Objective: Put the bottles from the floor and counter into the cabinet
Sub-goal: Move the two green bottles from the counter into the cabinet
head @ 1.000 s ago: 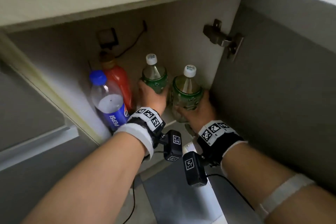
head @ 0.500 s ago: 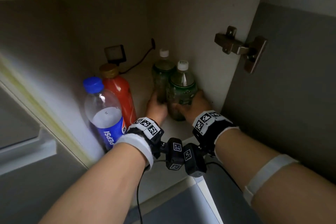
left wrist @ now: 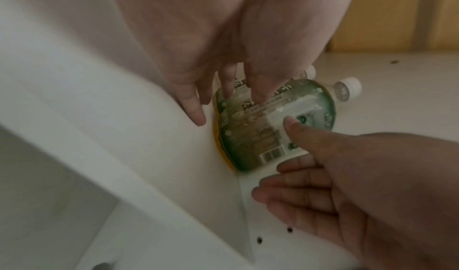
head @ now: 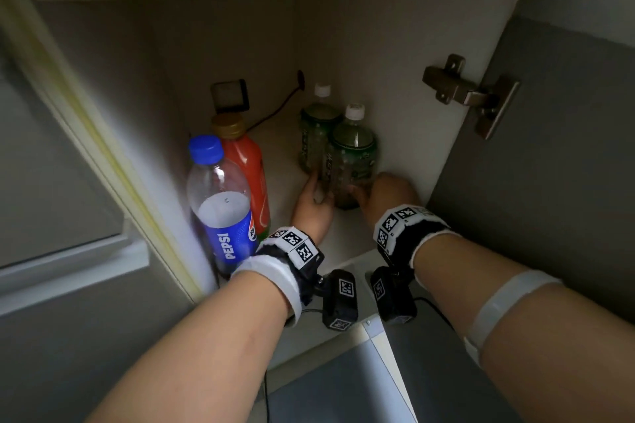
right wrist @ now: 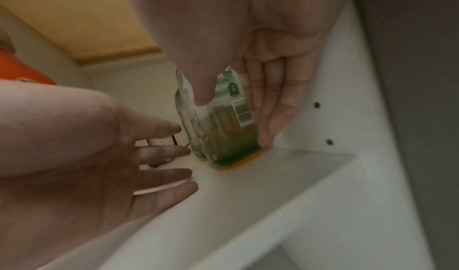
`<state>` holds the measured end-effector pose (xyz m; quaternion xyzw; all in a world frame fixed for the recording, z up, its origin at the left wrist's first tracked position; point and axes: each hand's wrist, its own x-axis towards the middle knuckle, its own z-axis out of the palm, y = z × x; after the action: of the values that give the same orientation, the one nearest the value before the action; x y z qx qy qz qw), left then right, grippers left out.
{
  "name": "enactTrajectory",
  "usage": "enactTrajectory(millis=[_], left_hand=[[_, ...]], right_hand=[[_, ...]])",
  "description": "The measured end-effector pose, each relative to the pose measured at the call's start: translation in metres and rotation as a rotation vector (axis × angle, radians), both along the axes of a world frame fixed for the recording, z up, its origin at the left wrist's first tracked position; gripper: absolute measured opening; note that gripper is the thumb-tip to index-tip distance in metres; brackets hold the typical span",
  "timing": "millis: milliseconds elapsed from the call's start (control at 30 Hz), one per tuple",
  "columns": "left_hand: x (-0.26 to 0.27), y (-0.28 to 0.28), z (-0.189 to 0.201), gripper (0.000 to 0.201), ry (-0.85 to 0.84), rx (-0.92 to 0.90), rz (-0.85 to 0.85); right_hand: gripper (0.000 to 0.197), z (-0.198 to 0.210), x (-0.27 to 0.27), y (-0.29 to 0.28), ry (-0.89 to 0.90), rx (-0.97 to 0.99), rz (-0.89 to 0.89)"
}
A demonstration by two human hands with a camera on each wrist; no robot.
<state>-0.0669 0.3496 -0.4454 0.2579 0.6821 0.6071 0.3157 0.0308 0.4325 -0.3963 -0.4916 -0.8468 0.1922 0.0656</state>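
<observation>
Two green bottles with white caps stand upright, one behind the other, deep in the cabinet's right corner: the front bottle (head: 352, 154) and the rear bottle (head: 314, 127). My left hand (head: 314, 196) lies low at the left of the front bottle, its straight fingertips (left wrist: 227, 91) touching the front bottle (left wrist: 261, 129). My right hand (head: 364, 192) is at the bottle's right. Its fingers (right wrist: 268, 107) lie straight along the front bottle (right wrist: 223, 129) and its thumb rests on the label. Neither hand grips anything.
A Pepsi bottle (head: 223, 209) and a red bottle (head: 247, 161) stand against the cabinet's left wall. A small black device (head: 230, 94) with a cable sits at the back. The open door (head: 549, 182) with its hinge (head: 470, 96) is on the right. The white cabinet floor (head: 285, 178) shows between the bottle pairs.
Both hands carried the green bottles deeper into the right corner and set them one behind the other. The grips have loosened to straight fingers.
</observation>
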Motion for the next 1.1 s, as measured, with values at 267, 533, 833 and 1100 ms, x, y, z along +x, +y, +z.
enactTrajectory(millis=[267, 533, 833, 1100], left_hand=[[0.062, -0.089, 0.065, 0.037, 0.25, -0.35, -0.065], [0.117, -0.186, 0.257, 0.03, 0.663, -0.616, -0.262], [0.14, -0.193, 0.488, 0.029, 0.74, -0.536, -0.326], [0.156, -0.155, 0.606, 0.028, 0.897, -0.416, -0.353]], right_hand=[[0.039, 0.062, 0.073, -0.082, 0.003, 0.012, 0.069], [0.044, 0.236, 0.147, -0.191, -0.163, -0.049, 0.158], [0.043, 0.461, 0.198, -0.185, -0.228, 0.046, 0.108], [0.037, 0.57, 0.264, -0.128, -0.252, 0.091, -0.113]])
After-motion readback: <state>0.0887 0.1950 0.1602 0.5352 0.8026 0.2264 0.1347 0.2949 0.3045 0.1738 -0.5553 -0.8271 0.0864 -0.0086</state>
